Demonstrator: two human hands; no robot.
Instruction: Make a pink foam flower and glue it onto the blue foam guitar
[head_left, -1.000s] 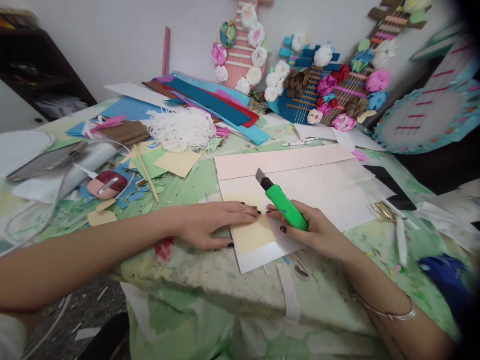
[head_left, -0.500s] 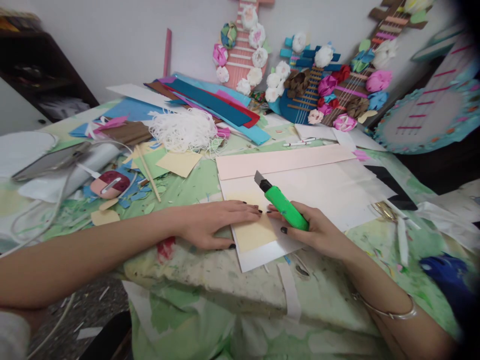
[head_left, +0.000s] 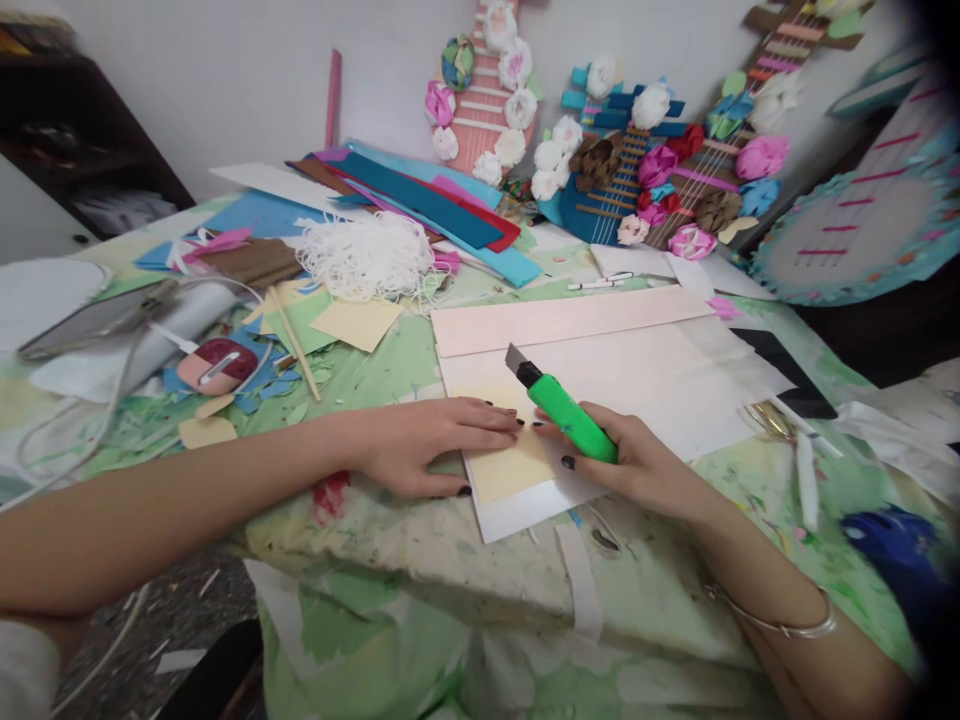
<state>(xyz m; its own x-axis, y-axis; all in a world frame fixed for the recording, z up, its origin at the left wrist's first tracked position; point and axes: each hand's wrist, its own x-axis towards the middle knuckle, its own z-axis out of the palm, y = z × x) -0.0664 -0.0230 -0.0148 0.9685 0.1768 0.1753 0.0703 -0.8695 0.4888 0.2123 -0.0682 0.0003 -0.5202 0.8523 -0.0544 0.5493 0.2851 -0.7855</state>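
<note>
My left hand (head_left: 442, 440) lies flat, fingers stretched to the right, over the left part of a pale yellow paper piece (head_left: 510, 475). That piece rests on white sheets (head_left: 637, 380) on the table. In my right hand (head_left: 622, 450) is a green box cutter (head_left: 574, 418), its blade out and pointing up and to the left above the paper. The fingertips of both hands are close together over the yellow paper. A pale pink strip (head_left: 570, 320) lies along the far edge of the white sheets.
White string (head_left: 371, 255) and coloured paper strips (head_left: 435, 205) are piled at the back left. Scraps, a wooden stick (head_left: 294, 342) and a pink case (head_left: 217, 366) lie at left. Gold-handled scissors (head_left: 772, 420) are at right. Decorated paper guitars (head_left: 615, 190) lean on the wall.
</note>
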